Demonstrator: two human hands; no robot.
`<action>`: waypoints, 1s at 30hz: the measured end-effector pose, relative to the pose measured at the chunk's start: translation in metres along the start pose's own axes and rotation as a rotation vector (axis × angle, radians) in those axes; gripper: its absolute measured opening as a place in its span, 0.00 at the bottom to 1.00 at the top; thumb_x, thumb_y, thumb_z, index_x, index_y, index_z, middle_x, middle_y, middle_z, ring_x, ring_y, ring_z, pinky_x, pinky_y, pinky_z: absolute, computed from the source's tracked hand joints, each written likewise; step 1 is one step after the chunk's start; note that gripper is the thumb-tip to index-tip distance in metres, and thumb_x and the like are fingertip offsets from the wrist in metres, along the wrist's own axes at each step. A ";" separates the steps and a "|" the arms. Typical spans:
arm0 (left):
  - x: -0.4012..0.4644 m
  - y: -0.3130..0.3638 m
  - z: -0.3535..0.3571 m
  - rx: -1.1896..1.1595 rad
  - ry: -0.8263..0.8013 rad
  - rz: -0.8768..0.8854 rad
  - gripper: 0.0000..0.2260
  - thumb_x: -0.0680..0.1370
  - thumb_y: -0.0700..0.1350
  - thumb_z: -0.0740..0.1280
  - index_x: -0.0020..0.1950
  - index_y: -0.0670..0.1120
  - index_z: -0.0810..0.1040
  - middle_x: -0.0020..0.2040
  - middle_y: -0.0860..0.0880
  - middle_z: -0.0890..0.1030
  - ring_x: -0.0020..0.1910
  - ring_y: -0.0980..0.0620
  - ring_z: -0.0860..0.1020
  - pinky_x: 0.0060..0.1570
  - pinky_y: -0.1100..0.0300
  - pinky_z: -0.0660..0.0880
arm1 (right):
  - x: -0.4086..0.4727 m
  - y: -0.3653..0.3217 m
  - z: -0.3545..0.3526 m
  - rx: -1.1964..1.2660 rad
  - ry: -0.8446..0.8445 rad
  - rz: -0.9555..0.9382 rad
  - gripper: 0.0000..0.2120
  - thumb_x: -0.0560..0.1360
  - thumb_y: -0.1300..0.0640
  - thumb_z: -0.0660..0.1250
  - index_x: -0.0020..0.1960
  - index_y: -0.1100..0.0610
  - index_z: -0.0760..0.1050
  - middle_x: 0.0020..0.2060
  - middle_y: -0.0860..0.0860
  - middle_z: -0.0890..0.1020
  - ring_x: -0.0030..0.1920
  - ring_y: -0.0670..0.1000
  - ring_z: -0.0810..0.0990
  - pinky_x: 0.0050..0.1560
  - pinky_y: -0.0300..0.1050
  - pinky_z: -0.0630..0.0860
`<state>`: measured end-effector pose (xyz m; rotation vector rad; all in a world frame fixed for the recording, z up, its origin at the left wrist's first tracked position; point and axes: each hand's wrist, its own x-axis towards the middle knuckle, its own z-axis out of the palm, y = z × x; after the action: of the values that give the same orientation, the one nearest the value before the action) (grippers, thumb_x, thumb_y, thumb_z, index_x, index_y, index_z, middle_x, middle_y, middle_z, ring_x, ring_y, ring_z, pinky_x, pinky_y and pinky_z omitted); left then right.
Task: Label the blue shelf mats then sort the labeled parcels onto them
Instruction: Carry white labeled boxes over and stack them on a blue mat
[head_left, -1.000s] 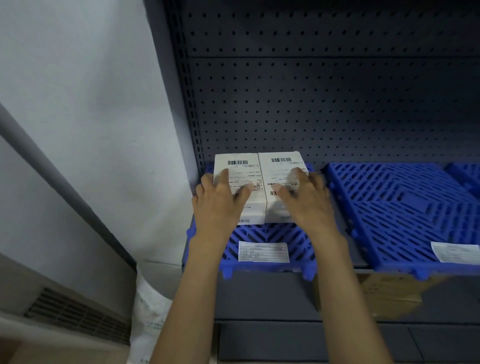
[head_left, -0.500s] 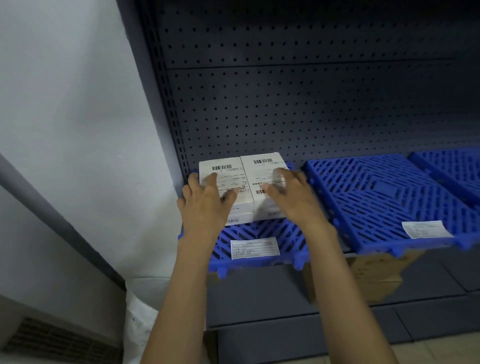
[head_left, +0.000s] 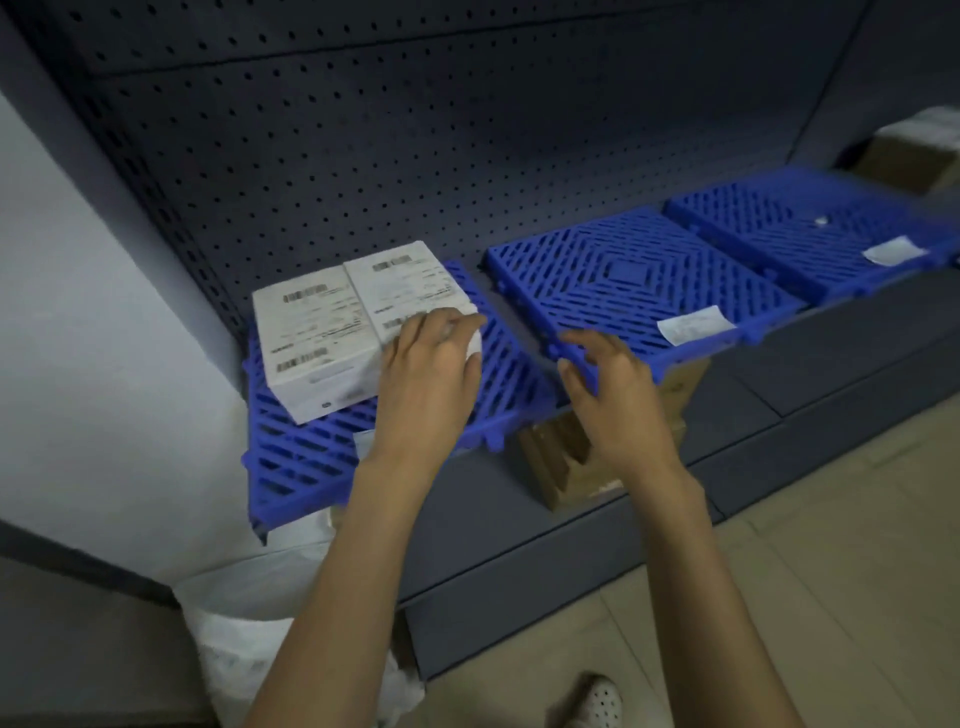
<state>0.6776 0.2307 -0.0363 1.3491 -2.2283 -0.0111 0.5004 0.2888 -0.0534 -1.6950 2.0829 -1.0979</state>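
Two white labelled parcels sit side by side on the leftmost blue mat (head_left: 291, 457): the left parcel (head_left: 311, 343) and the right parcel (head_left: 410, 291). My left hand (head_left: 426, 379) hovers at the right parcel's near right corner, fingers spread and touching it lightly. My right hand (head_left: 613, 395) is off the parcels, fingers apart, over the gap at the front corner of the middle blue mat (head_left: 639, 280), which carries a white label (head_left: 696, 325). A third blue mat (head_left: 810, 228) with a label (head_left: 893, 252) lies further right.
The mats lie on a dark grey shelf with a perforated back panel (head_left: 467, 145). Cardboard boxes (head_left: 571, 457) stand under the mats, another box (head_left: 914, 156) at far right. A white bag (head_left: 249, 649) sits on the floor at left, a shoe (head_left: 597, 701) below.
Both hands have drawn back and to the right off the parcel tops; the right hand left its parcel. The view has swung right and down, showing more mats and floor.
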 end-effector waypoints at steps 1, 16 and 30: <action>0.000 0.014 0.007 -0.004 -0.014 0.035 0.17 0.79 0.43 0.64 0.68 0.48 0.74 0.65 0.48 0.74 0.65 0.46 0.69 0.61 0.49 0.69 | -0.007 0.010 -0.010 -0.003 0.027 0.007 0.15 0.82 0.54 0.61 0.68 0.53 0.72 0.63 0.54 0.75 0.47 0.57 0.79 0.45 0.55 0.76; -0.015 0.335 0.144 -0.182 -0.159 0.534 0.16 0.75 0.44 0.67 0.63 0.50 0.77 0.58 0.51 0.78 0.55 0.46 0.76 0.52 0.50 0.74 | -0.136 0.254 -0.213 -0.225 0.232 0.355 0.15 0.76 0.58 0.67 0.62 0.55 0.77 0.57 0.54 0.80 0.56 0.59 0.79 0.53 0.52 0.77; -0.069 0.610 0.281 -0.258 -0.352 0.941 0.16 0.72 0.40 0.70 0.59 0.48 0.79 0.50 0.50 0.81 0.47 0.46 0.78 0.45 0.52 0.73 | -0.275 0.427 -0.399 -0.539 0.355 0.709 0.15 0.78 0.55 0.65 0.64 0.51 0.76 0.60 0.49 0.80 0.60 0.56 0.76 0.54 0.51 0.74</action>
<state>0.0772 0.5214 -0.1418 0.0841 -2.8220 -0.1997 0.0256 0.7180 -0.1392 -0.7674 3.0522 -0.6650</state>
